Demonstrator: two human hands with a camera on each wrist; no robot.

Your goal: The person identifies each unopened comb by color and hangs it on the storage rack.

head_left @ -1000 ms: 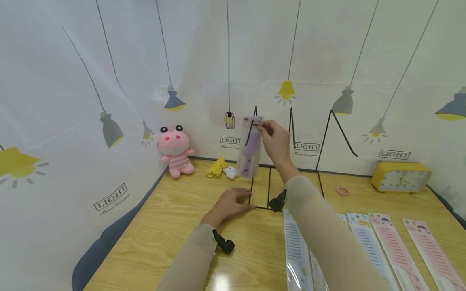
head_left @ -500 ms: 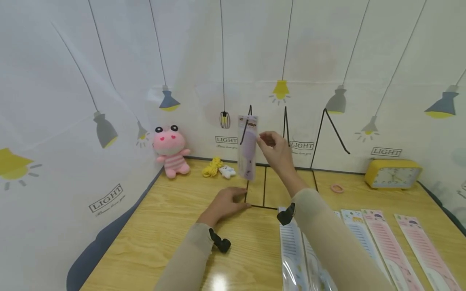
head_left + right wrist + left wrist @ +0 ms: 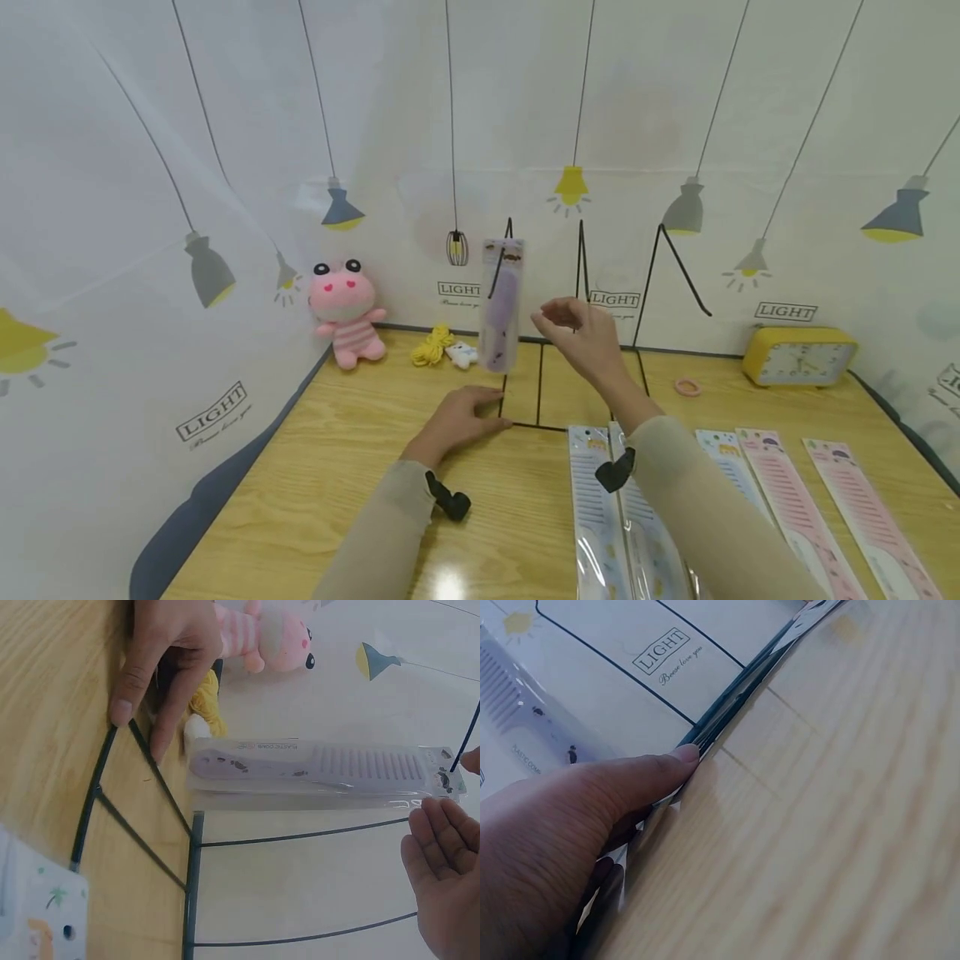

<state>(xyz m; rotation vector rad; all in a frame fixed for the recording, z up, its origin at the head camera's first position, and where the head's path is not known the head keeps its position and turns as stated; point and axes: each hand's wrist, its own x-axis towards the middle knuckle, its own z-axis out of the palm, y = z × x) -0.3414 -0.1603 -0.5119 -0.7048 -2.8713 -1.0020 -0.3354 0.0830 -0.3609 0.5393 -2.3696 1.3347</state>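
A purple comb in a clear packet (image 3: 501, 308) hangs upright from the left hook (image 3: 496, 275) of a black wire rack (image 3: 539, 387). Just right of the packet, my right hand (image 3: 588, 342) is raised, holding nothing, with its fingers slightly bent. In the right wrist view, its fingertips show near the top end of the comb packet (image 3: 360, 765). My left hand (image 3: 456, 421) rests low at the rack's front left base corner, thumb and fingers spread and touching the base wires. The left wrist view shows the thumb (image 3: 660, 776) lying along the wire.
Packaged blue combs (image 3: 596, 517) and pink combs (image 3: 802, 500) lie at the front right. Behind stand a pink plush toy (image 3: 354, 317), a yellow cord bundle (image 3: 432, 346), a small white figure (image 3: 462, 356), a pink ring (image 3: 687, 387) and a yellow clock (image 3: 801, 357).
My right hand has let go of the comb packet and moved right and down from it. The packet now hangs by itself on the hook. My left hand has stayed at the base.
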